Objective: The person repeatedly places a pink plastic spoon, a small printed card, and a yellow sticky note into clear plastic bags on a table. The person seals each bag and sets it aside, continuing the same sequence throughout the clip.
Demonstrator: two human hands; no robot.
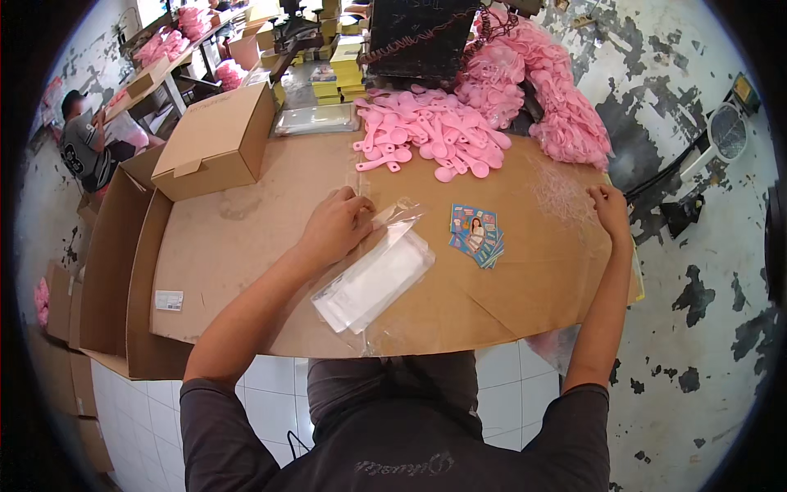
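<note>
A stack of clear plastic bags [377, 279] with white inside lies slanted on the cardboard table top, in front of me. My left hand [338, 223] is at its upper left edge, fingers curled and thumb against the film. Off at the right edge of the table, my right hand [611, 211] has its fingers bent together beside a tangle of thin clear strands [566, 193]; what they hold, if anything, is too small to make out. Between the hands lies a fanned pile of small blue printed cards [475, 234]. Pink plastic spoons [434, 131] are heaped behind them.
A closed cardboard box [217, 139] and a clear-lidded tray [317, 120] stand at the back left. An open carton [123, 271] adjoins the left edge. Bagged pink items [566, 107] pile up at the back right. Another person [86, 139] sits far left.
</note>
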